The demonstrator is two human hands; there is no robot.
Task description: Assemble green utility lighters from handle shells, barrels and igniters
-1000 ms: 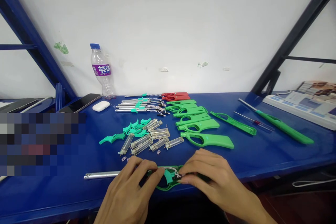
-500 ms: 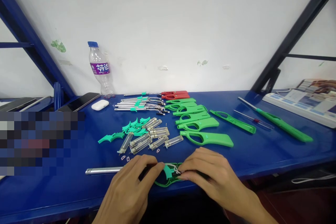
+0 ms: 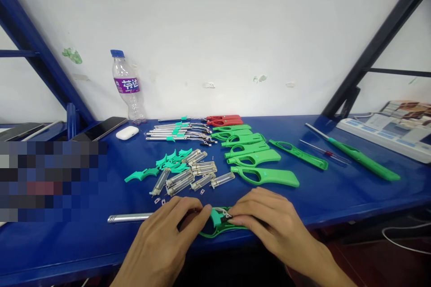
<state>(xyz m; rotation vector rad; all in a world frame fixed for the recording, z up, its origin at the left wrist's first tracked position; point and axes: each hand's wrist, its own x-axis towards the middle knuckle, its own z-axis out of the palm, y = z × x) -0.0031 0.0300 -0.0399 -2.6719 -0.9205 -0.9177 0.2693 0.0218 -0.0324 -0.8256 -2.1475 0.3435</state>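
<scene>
Low in the head view, an opened green lighter half-shell (image 3: pixel 209 234) lies between my hands, with a metal tube (image 3: pixel 129 218) sticking out to the left. My left hand (image 3: pixel 164 237) is closed round the joint of tube and shell, thumb and finger by the teal trigger (image 3: pixel 216 218). With thumb and fingertips, my right hand (image 3: pixel 274 217) pinches the small black igniter part (image 3: pixel 227 218) beside the trigger. Thin white wires (image 3: pixel 221 210) loop above it. My right fingers hide part of the shell's handle.
Behind my hands lie clear fuel tanks (image 3: pixel 204 168), loose teal triggers (image 3: pixel 173 161) and wired metal tubes (image 3: pixel 171 137). Green shells (image 3: pixel 278 177) and red shells (image 3: pixel 225 122) sit beyond. Rightward are a screwdriver (image 3: pixel 328 154), a lighter (image 3: pixel 365 161) and a power strip (image 3: pixel 387 139). A bottle (image 3: pixel 129 85) stands back left.
My right fingertips have shifted slightly at the black igniter part, and the trigger and wires have moved a little. Both hands keep their hold. The whole view has shifted slightly.
</scene>
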